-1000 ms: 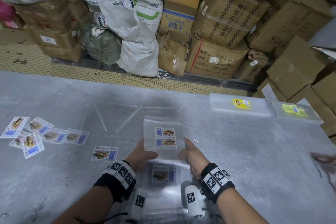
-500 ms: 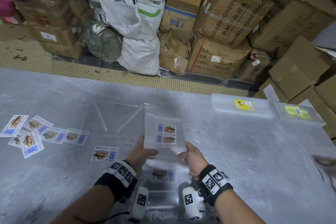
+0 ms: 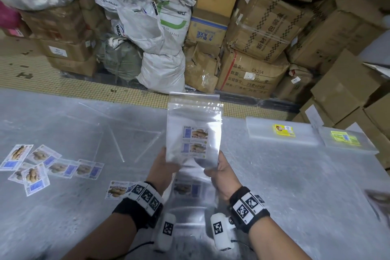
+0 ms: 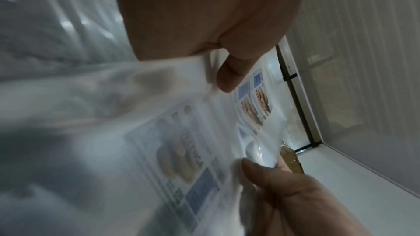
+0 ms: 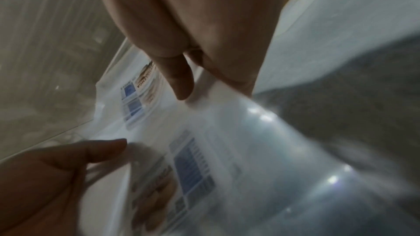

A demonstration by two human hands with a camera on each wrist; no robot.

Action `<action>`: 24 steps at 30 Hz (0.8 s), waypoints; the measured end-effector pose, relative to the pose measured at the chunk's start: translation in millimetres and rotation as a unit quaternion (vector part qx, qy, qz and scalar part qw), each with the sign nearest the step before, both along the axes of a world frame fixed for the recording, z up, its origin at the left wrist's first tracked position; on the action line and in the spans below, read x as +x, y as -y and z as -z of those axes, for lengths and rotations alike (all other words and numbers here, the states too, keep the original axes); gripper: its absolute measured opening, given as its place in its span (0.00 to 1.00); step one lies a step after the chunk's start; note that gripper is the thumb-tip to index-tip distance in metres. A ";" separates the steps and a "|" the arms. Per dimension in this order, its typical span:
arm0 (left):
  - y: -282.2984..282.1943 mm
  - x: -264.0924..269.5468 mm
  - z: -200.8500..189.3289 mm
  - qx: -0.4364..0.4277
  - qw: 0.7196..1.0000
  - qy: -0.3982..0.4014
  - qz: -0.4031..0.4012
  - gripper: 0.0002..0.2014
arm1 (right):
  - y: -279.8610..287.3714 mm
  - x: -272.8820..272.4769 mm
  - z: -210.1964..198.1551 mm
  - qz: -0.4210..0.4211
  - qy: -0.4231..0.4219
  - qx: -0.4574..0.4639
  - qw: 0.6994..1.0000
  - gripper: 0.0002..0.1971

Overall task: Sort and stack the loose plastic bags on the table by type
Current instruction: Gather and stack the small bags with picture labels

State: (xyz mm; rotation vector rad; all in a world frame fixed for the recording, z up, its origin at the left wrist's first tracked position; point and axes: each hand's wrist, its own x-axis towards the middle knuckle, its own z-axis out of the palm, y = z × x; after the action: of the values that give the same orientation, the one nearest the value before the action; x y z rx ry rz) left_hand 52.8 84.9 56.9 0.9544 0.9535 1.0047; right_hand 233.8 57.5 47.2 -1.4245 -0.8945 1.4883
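I hold a clear zip bag (image 3: 194, 131) with two biscuit labels upright above the table, its zip edge at the top. My left hand (image 3: 163, 164) pinches its lower left corner and my right hand (image 3: 219, 172) pinches its lower right corner. Under the hands lies a stack of the same labelled bags (image 3: 186, 191). In the left wrist view the left thumb (image 4: 229, 76) lies on the bag (image 4: 256, 114). In the right wrist view the right thumb (image 5: 179, 82) lies on the bag (image 5: 141, 100), with the left hand (image 5: 56, 171) below it.
Several loose biscuit-labelled bags (image 3: 42, 164) lie scattered at the table's left, and one (image 3: 116, 190) lies by my left wrist. Two neat stacks with yellow labels (image 3: 280, 131) (image 3: 346, 140) sit at the far right. Cardboard boxes and sacks (image 3: 160, 34) crowd the floor beyond the table.
Both hands have raised the held bag from low over the stack to upright above the table; its top edge now reaches past the table's far edge.
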 end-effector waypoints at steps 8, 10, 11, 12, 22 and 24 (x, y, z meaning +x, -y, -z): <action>-44.1 7.7 -39.6 0.113 0.978 -0.164 -0.058 0.14 | -33.7 -8.8 -68.9 0.006 0.039 0.119 0.992 0.15; -59.1 8.7 -50.2 0.150 0.966 -0.198 -0.074 0.11 | -45.9 -9.3 -82.9 0.017 0.055 0.143 0.988 0.14; -66.8 10.2 -55.5 0.155 0.965 -0.195 -0.083 0.11 | -51.8 -9.3 -88.8 0.026 0.066 0.158 0.985 0.15; -72.6 12.6 -62.6 0.151 0.968 -0.181 -0.088 0.13 | -57.9 -8.6 -93.2 0.033 0.073 0.175 0.981 0.16; -95.8 22.6 -83.4 0.131 0.980 -0.117 -0.093 0.21 | -92.8 -9.9 -91.6 0.072 0.129 0.203 0.968 0.27; -97.7 24.5 -82.8 0.116 0.980 -0.124 -0.100 0.22 | -96.2 -9.4 -88.3 0.076 0.132 0.198 0.968 0.27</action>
State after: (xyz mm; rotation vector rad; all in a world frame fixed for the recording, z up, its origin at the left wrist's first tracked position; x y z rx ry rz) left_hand 77.3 182.6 139.7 1.2175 1.1760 1.2052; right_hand 224.4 153.7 135.5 -1.3708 -1.1446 0.9525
